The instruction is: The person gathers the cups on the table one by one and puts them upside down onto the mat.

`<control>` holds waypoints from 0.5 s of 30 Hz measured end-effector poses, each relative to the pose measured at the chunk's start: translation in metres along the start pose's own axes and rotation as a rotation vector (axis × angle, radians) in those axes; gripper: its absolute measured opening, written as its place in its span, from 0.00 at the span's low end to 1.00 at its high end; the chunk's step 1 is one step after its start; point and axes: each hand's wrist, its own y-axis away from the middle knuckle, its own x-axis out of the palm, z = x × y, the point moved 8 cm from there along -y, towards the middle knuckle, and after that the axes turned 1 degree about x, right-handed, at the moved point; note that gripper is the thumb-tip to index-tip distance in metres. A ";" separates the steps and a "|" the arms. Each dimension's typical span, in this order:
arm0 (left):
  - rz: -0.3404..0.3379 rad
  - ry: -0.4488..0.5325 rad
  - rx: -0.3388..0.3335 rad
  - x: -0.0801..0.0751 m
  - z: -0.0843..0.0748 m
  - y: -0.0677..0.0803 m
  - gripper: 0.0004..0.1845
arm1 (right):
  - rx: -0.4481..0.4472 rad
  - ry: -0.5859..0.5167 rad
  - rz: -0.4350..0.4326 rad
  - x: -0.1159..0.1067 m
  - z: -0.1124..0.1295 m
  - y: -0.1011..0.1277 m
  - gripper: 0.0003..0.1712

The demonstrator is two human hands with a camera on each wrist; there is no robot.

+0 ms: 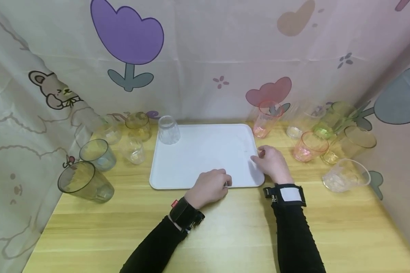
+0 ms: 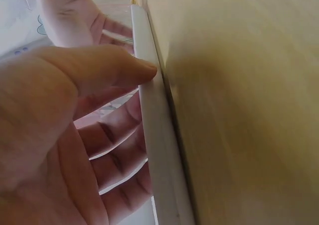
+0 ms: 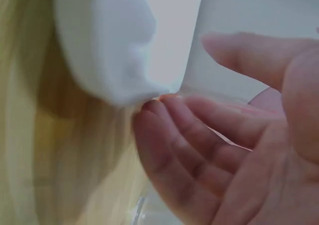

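A white rectangular tray (image 1: 205, 155) lies on the wooden table. My left hand (image 1: 212, 185) is at its front edge; in the left wrist view the thumb (image 2: 124, 70) presses the outside of the rim (image 2: 159, 150) while the curled fingers reach over to the inner side. By the tray's right edge is my right hand (image 1: 272, 163), its fingertips touching the rim near the corner in the right wrist view. The right thumb (image 3: 244, 51) stands apart from the tray. A clear tumbler (image 1: 169, 131) stands upside down on the tray's back left corner.
Left of the tray stand several glasses, among them a tall grey glass (image 1: 87, 184), a bluish glass (image 1: 99, 155) and an amber one (image 1: 138, 127). On the right are more, including pink (image 1: 309, 147), green (image 1: 322, 131), yellow (image 1: 348, 146) and clear (image 1: 343, 176) glasses. A printed curtain (image 1: 205, 94) hangs behind.
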 end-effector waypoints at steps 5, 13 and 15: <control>-0.010 -0.009 0.010 -0.003 0.000 0.000 0.08 | -0.095 -0.146 -0.277 -0.020 0.016 -0.002 0.31; -0.007 0.000 0.022 -0.001 0.000 0.001 0.06 | -0.220 -0.427 -0.625 -0.053 0.029 0.005 0.28; -0.007 0.003 0.020 0.000 0.000 0.001 0.06 | -0.228 -0.472 -0.657 -0.058 0.028 0.004 0.31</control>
